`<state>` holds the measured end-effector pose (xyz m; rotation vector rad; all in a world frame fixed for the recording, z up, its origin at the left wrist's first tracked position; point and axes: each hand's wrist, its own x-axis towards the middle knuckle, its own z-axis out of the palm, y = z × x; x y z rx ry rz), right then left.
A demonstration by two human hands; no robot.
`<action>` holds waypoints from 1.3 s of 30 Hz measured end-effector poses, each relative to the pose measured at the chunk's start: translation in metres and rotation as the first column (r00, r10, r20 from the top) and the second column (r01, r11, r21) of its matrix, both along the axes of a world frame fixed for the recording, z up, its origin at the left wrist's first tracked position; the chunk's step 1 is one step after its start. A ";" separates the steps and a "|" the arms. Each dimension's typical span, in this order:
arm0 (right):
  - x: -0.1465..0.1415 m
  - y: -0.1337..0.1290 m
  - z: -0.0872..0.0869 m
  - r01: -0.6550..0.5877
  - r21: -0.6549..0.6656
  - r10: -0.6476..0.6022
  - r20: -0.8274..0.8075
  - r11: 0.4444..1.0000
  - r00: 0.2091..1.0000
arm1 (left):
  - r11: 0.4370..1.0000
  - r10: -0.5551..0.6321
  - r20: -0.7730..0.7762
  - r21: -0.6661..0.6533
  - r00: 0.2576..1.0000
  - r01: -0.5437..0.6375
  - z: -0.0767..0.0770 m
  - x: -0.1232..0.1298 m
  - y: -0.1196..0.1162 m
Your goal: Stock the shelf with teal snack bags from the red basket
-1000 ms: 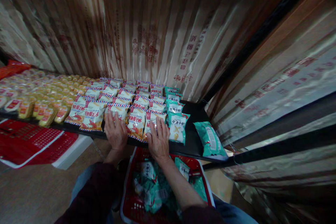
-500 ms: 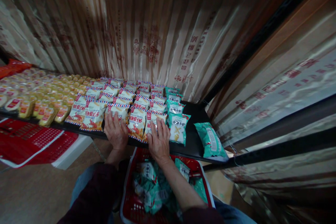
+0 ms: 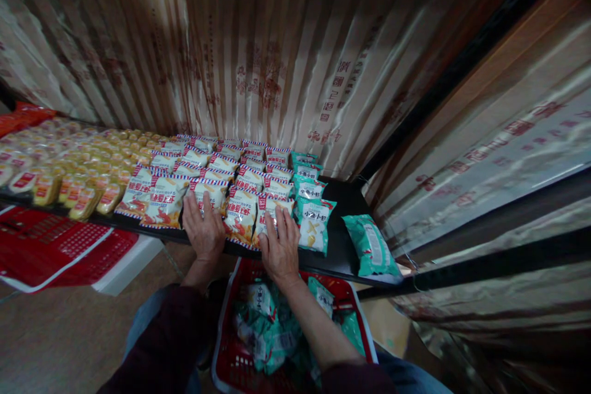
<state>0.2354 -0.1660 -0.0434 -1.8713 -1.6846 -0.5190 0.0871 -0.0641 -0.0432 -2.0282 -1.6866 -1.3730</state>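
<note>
On a black shelf (image 3: 344,252), white snack bags (image 3: 241,212) with red lettering and striped edges stand in several rows. My left hand (image 3: 204,228) lies against the front of one white bag, fingers stretched out. Further right, my right hand (image 3: 281,243) rests with spread fingers on the front of another white snack bag (image 3: 272,204). Just beside it begins a column of green snack bags (image 3: 315,221), one behind another. A single green bag (image 3: 372,246) lies on its own at the shelf's right end.
Below my right arm a red basket (image 3: 221,345) holds several green bags. Small yellow packaged cakes (image 3: 85,200) fill the shelf at left. Another red basket (image 3: 60,246) is under the left side. A pleated curtain (image 3: 258,43) hangs behind, and a black post (image 3: 425,104) slants at right.
My left hand has shifted very slightly at the front of its white bag. My right hand and the bags are nearly unchanged.
</note>
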 end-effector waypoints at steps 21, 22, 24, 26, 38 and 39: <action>-0.002 -0.002 0.004 0.006 -0.018 -0.007 -0.014 1.000 1.000 | 0.996 -0.086 0.004 0.030 0.996 0.086 0.003 0.005 -0.014; -0.003 -0.002 0.004 0.010 -0.019 -0.010 -0.016 1.000 1.000 | 0.995 -0.099 0.002 0.012 0.995 0.099 0.004 0.005 -0.014; -0.003 -0.002 0.003 0.020 -0.018 -0.020 -0.020 1.000 1.000 | 0.994 -0.112 0.001 -0.006 0.994 0.112 0.004 0.005 -0.014; -0.003 -0.001 0.001 0.030 -0.006 -0.030 -0.021 1.000 0.999 | 0.994 -0.109 -0.004 -0.009 0.994 0.109 0.004 0.005 -0.014; -0.004 -0.001 0.004 0.045 -0.007 -0.045 -0.020 0.999 0.999 | 0.992 -0.124 -0.018 -0.029 0.992 0.123 0.000 0.006 -0.012; -0.004 -0.002 0.005 0.042 -0.010 -0.042 -0.024 0.999 0.999 | 0.992 -0.123 -0.021 -0.029 0.992 0.122 0.000 0.006 -0.012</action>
